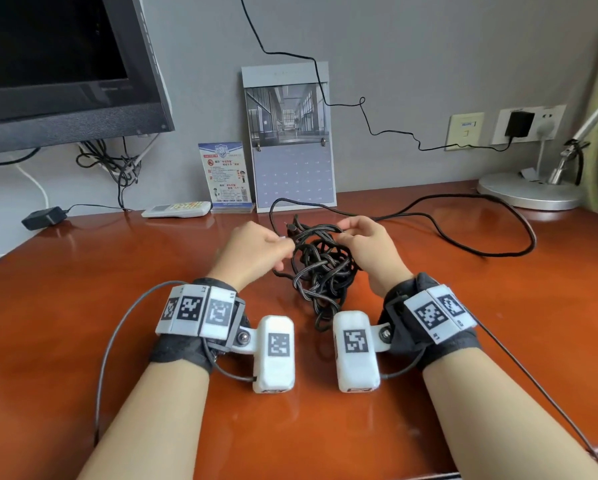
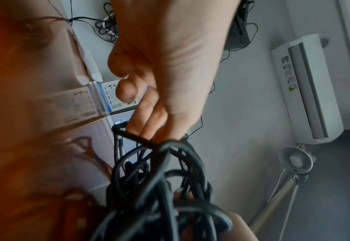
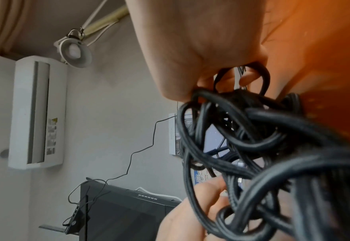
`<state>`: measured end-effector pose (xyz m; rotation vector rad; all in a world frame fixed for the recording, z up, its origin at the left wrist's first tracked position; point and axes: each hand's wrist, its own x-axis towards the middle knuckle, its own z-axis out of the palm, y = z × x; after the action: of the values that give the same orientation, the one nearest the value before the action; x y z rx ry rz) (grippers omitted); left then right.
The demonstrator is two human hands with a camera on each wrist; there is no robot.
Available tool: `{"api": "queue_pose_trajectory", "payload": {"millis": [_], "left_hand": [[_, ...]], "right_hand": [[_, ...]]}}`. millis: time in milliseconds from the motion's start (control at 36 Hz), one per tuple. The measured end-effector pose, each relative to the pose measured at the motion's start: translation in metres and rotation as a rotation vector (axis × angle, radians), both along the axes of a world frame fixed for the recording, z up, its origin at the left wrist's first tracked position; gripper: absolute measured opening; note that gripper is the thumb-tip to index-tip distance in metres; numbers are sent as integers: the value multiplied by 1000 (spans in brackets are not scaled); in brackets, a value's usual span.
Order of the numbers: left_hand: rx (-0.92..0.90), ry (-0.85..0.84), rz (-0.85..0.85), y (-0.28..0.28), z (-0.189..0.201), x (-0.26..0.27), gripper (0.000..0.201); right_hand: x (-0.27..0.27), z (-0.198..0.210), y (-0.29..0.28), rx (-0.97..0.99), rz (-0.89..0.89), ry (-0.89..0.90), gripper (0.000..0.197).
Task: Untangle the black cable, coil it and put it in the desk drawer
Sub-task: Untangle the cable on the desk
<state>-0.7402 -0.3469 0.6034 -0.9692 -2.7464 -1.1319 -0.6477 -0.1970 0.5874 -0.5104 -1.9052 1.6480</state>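
Note:
A knotted bundle of black cable (image 1: 321,271) lies in the middle of the red-brown desk (image 1: 83,289). One long loose strand (image 1: 498,233) runs out to the right and loops back. My left hand (image 1: 259,247) pinches strands at the bundle's upper left; the left wrist view shows the left hand's fingers (image 2: 147,117) on a taut strand of the black cable (image 2: 159,187). My right hand (image 1: 363,237) grips loops at the upper right, and in the right wrist view the right hand's fingers (image 3: 227,78) curl through loops of the black cable (image 3: 262,146). No drawer is in view.
A monitor (image 1: 58,64) stands at the back left with a power adapter (image 1: 43,218) below it. A remote (image 1: 176,209), a blue card (image 1: 226,174) and a calendar (image 1: 290,140) lean at the wall. A lamp base (image 1: 529,190) sits at the back right.

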Motion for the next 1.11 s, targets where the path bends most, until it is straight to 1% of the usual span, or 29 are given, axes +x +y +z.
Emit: {"api": "queue_pose_trajectory", "payload": {"millis": [56,83,111,222,278,333,361,444,472,500,611,694,750,833,861,889,917,944,972,1000,1028,1055,1111], "left_hand": [[-80,19,46,1,-4,1,18],[-88,36,54,2,-4,2,12],[-81,49,46,3,-6,1,10],[-8,3,-85,7,-10,4,14],[32,-6,-89,8,-12,4,18],[85,-7,-73,8,-13,3,19],[106,2,-64,8,-13,3,20],[146,71,-36,10,-10,6,29],[154,89,-26,10,-9,7,32],[164,102,-26,11,-8,8,34],[202,81,-104,11,-6,7,28],[251,34,-162,11,-5,7,29],[273,36,-181,12,-4,8,28],[287,67,-205,15,-2,11,17],[306,69,-208,15,-1,13,19],[360,51,-210,16,0,14,26],[448,-3,-203,16,2,15,33],[554,-92,-191,15,5,16,37],[637,-174,-174,13,7,16,38],[682,-234,-156,12,8,14,38],[670,-268,-143,11,8,12,36],[608,-296,-145,10,6,10,34],[427,-344,-207,9,1,10,27]], "right_hand": [[1,0,-1,-86,11,32,15],[1,0,-1,-121,17,42,16],[0,0,-2,-146,23,48,17],[2,0,-6,-171,37,44,18],[2,1,-7,-168,13,63,16],[0,0,-8,-95,-33,75,9],[-1,0,-8,-27,-62,66,9],[0,0,-14,213,-76,-15,28],[0,1,-15,268,-57,-35,30],[0,1,-16,306,-44,-47,27],[2,3,-16,349,38,-51,15],[2,6,-15,360,105,-75,15],[3,8,-13,323,134,-54,17],[4,8,-11,295,108,-5,21],[5,8,-11,291,95,5,19],[5,7,-10,288,84,11,17],[6,6,-9,274,76,8,17],[7,6,-7,247,81,6,16],[8,6,-5,207,97,-2,15],[10,6,-5,160,120,-1,14],[11,7,-5,115,149,0,12],[11,8,-5,80,176,6,11],[11,8,-8,31,209,8,24]]}}
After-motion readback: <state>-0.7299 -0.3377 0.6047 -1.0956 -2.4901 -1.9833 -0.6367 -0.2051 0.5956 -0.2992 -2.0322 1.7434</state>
